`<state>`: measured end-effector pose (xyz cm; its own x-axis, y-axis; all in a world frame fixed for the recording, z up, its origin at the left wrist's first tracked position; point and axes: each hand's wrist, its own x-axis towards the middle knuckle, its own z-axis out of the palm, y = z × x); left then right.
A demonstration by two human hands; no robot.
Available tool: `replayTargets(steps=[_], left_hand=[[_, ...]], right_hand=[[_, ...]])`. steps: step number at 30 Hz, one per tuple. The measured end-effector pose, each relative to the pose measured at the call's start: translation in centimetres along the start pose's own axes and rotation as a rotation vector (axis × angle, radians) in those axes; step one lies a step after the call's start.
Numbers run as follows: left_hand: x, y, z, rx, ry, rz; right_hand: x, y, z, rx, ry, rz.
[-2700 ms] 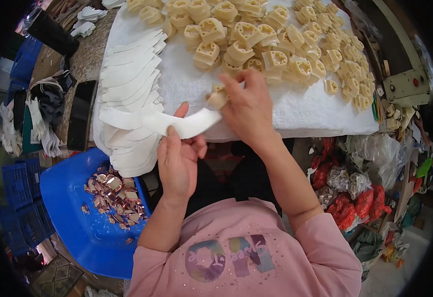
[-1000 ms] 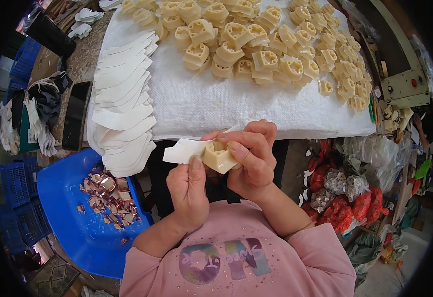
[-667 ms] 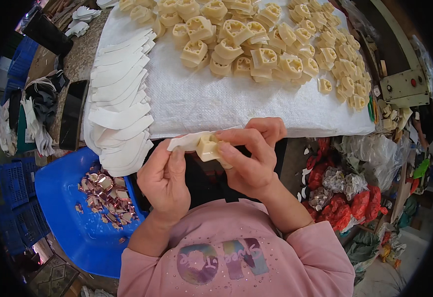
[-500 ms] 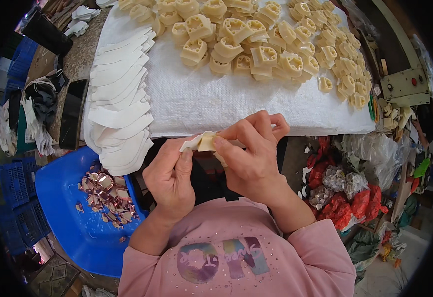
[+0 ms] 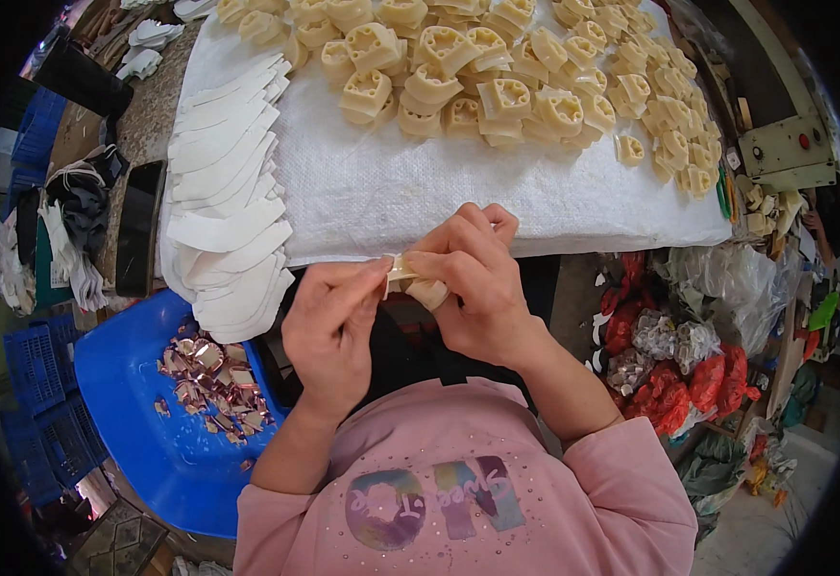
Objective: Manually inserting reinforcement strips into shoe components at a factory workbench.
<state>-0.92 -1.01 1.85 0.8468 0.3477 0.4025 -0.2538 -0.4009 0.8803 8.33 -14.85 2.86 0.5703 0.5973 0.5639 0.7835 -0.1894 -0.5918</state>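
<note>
My right hand grips a small cream-coloured moulded part just below the table's front edge. My left hand pinches a white curved strip against that part, and most of the strip is hidden between the fingers. A fanned stack of white curved strips lies on the left of the white woven sheet. A heap of several cream moulded parts covers the far side of the sheet.
A blue plastic tray with shiny copper-coloured scraps sits at my lower left. Blue crates stand further left. Red and clear plastic bags pile up at the right. A grey control box sits at the table's right end.
My right hand brought a cream part from the table toward my chest. My left hand carried a white strip along, and the strip now sits pressed against the part, mostly covered by fingers.
</note>
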Motion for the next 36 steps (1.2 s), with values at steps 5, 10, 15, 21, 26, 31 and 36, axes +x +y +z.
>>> replayTargets(steps=[5, 10, 15, 21, 26, 31, 36], left_hand=[[0.5, -0.4, 0.1, -0.298, -0.016, -0.142], [1.6, 0.4, 0.2, 0.139, -0.075, 0.219], [2.1, 0.3, 0.5, 0.155, -0.100, 0.294], [1.9, 0.6, 0.4, 0.123, -0.111, 0.332], [1.8, -0.1, -1.2, 0.247, -0.042, 0.365], [1.6, -0.6, -1.9, 0.119, 0.085, 0.282], [1.4, 0.3, 0.0, -0.143, 0.116, 0.346]], right_hand=[[-0.5, 0.2, -0.2, 0.346, -0.016, 0.084], [-0.6, 0.0, -0.6, 0.318, -0.133, 0.088], [-0.5, -0.4, -0.9, 0.307, -0.223, 0.059], [-1.1, 0.5, -0.7, 0.308, -0.097, -0.007], [0.1, -0.3, -1.0, 0.050, -0.079, -0.108], [0.0, -1.5, -1.5, 0.214, 0.013, 0.074], [-3.6, -1.4, 0.5, 1.032, 0.183, 0.752]])
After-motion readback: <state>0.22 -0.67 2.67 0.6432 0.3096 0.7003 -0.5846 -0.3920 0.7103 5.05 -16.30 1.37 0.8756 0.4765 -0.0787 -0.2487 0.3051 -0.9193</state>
